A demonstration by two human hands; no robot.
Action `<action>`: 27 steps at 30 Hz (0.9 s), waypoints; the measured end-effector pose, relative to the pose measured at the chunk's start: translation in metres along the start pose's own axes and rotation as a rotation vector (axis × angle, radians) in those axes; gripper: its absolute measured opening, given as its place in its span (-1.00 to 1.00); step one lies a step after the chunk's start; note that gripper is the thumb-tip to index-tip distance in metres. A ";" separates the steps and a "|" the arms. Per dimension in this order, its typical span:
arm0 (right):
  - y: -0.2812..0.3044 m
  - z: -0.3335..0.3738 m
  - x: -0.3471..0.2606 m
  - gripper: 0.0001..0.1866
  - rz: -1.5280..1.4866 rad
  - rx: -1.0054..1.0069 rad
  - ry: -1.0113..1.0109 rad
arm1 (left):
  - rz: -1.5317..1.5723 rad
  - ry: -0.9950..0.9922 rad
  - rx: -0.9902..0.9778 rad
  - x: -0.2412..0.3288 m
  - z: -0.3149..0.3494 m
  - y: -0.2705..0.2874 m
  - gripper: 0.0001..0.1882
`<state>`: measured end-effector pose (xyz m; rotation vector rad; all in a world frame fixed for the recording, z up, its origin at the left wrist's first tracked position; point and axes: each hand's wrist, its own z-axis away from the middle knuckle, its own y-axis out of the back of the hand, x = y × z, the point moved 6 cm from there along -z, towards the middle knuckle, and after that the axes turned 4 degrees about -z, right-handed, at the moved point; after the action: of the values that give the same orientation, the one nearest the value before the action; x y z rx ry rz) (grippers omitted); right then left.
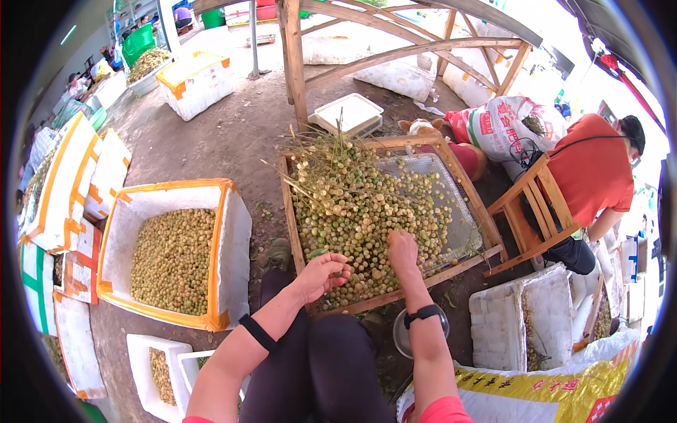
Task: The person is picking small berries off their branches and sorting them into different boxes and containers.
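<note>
Hundreds of small round yellow-green fruits (352, 211) lie heaped on a wooden-framed wire-mesh sieve (465, 204), directly ahead of the seated person's knees. The heap covers the left and near part of the mesh; the far right part is nearly bare. Thin stalks and twigs (310, 151) are mixed into the far left of the heap. The fruits are smooth, pale and similar in size.

The right hand (402, 250) rests palm down on the near edge of the heap, fingers flat among the fruits; whether it grips any cannot be told. The left hand (323, 273) hovers over the near left corner of the frame, fingers curled inward and half closed, apparently around a few fruits.

The frame likely sits tilted toward the person so the fruit stays within reach. A large white foam box (233, 240) with orange tape, part-filled with loose fruits, stands just left of the sieve. A person in an orange shirt (592, 176) sits on a wooden chair (532, 211) to the right.
</note>
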<state>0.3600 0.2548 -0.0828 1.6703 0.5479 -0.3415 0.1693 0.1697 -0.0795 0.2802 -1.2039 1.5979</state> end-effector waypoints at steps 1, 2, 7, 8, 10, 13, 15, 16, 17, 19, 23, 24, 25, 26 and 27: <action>0.002 -0.001 -0.002 -0.89 0.046 0.030 0.020 | 0.002 0.001 0.007 0.000 0.000 0.002 -0.89; 0.002 -0.001 -0.003 -0.95 0.040 0.039 0.042 | -0.017 -0.004 0.012 0.000 0.000 0.003 -0.87; -0.003 -0.008 -0.003 -0.95 0.050 0.045 0.077 | -0.031 -0.015 -0.016 0.002 0.000 0.005 -0.79; -0.002 -0.009 -0.001 -0.96 0.037 0.036 0.064 | -0.026 -0.014 -0.012 0.002 -0.001 0.004 -0.79; 0.004 -0.007 -0.003 -0.97 -0.015 0.032 0.063 | 0.152 0.014 -0.042 0.003 -0.002 -0.001 -0.77; 0.022 0.007 -0.027 -0.95 -0.189 0.061 0.071 | 0.055 -0.022 -0.004 0.006 0.002 -0.001 -0.77; 0.013 0.025 -0.061 -0.91 -0.554 0.029 0.035 | 0.048 -0.039 0.025 0.004 0.002 0.011 -0.77; 0.007 0.034 -0.070 -0.88 -0.684 0.028 0.067 | 0.081 -0.018 0.052 0.003 0.000 0.009 -0.78; -0.001 0.042 -0.081 -0.88 -0.757 -0.017 0.063 | 0.113 0.001 0.085 0.002 -0.002 0.011 -0.78; -0.015 0.052 -0.101 -0.88 -0.971 -0.099 0.006 | 0.102 0.032 0.101 -0.003 -0.004 0.013 -0.81; -0.011 0.065 -0.141 -0.87 -0.423 0.051 0.505 | 0.069 0.035 0.160 -0.010 -0.007 0.018 -0.81; -0.012 0.066 -0.140 -0.87 -0.375 0.050 0.515 | 0.085 0.031 0.151 -0.013 -0.010 0.020 -0.82; -0.010 0.066 -0.140 -0.87 -0.370 0.049 0.514 | 0.106 0.025 0.146 -0.012 -0.010 0.021 -0.82; -0.005 0.066 -0.140 -0.88 -0.390 0.071 0.525 | 0.089 0.033 0.145 -0.011 -0.009 0.020 -0.83; -0.001 0.066 -0.139 -0.89 -0.411 0.093 0.537 | 0.092 0.033 0.142 -0.012 -0.010 0.021 -0.83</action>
<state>0.2474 0.1676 -0.0234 1.7343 1.3018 -0.2096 0.1606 0.1716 -0.1040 0.2913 -1.0932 1.7651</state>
